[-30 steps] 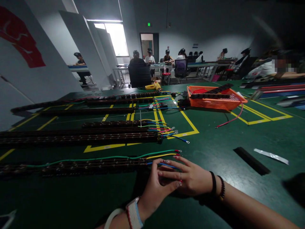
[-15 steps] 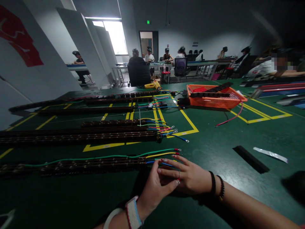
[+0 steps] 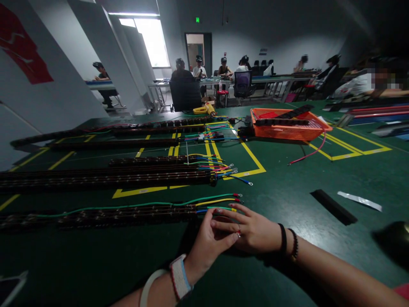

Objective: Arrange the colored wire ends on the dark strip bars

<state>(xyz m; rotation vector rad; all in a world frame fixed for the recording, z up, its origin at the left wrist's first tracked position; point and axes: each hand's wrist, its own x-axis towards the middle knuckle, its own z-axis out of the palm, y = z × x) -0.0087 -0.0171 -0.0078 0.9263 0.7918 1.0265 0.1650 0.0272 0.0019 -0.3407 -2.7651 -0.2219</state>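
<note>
Green table [image 3: 275, 183], room [image 3: 243, 27] higher in view

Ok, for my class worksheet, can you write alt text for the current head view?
A person's left hand and right hand are close together at the coloured wires ending a long dark bundle on a green table. Farther back lie more bundles, a yellow tool and an orange basket; people sit in the background.
</note>
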